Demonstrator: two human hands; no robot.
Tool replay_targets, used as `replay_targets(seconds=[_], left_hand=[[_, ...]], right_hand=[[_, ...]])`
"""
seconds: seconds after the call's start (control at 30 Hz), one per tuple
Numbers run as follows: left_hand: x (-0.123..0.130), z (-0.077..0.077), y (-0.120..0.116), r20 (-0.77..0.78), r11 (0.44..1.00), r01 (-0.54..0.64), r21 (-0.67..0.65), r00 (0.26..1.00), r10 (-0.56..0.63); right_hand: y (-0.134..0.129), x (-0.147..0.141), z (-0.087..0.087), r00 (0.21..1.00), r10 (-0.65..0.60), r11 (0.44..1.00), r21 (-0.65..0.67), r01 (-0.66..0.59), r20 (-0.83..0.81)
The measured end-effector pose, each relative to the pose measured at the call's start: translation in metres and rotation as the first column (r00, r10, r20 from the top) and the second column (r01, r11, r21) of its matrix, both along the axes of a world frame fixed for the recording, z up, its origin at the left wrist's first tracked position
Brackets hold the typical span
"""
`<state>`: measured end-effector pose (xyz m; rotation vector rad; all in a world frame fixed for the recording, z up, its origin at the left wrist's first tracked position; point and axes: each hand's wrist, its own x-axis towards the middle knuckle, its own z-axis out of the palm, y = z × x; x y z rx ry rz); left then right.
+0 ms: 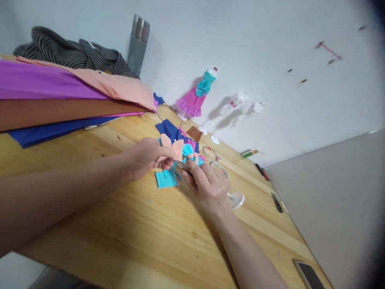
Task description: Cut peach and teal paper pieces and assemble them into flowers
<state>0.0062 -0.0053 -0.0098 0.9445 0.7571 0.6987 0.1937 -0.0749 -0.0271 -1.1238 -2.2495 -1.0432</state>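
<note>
My left hand (150, 155) pinches a peach crepe paper piece (178, 148) cut with rounded, petal-like lobes. In my right hand (209, 182) is a pair of scissors (183, 165), its blades pointing left against the lower edge of the peach paper. Fingers hide most of the scissors' handles. Below the hands a turquoise paper square (166, 179) lies on the wooden table (144, 237). Just behind them are more turquoise pieces (188, 150), dark blue paper (170, 129) and a brown pleated strip (195, 133).
Large folded sheets of purple paper (51, 82) and peach paper fill the left, before a striped cloth (72, 54) and grey flask (138, 46). A pink-and-turquoise dressed figure (195, 94) stands by the wall. Tape rolls (221, 168) lie right; a phone (308, 275) is near the right edge.
</note>
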Motion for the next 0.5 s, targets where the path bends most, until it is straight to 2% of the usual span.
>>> replay_targets(seconds=[0.5], left_hand=[[0.0008,-0.005,0.0033,0.019,1.0,0.022,-0.008,1.0,-0.022]], right_hand=[[0.0002,-0.0011,0.001,1.0,-0.001,1.0,0.024,0.0,0.019]])
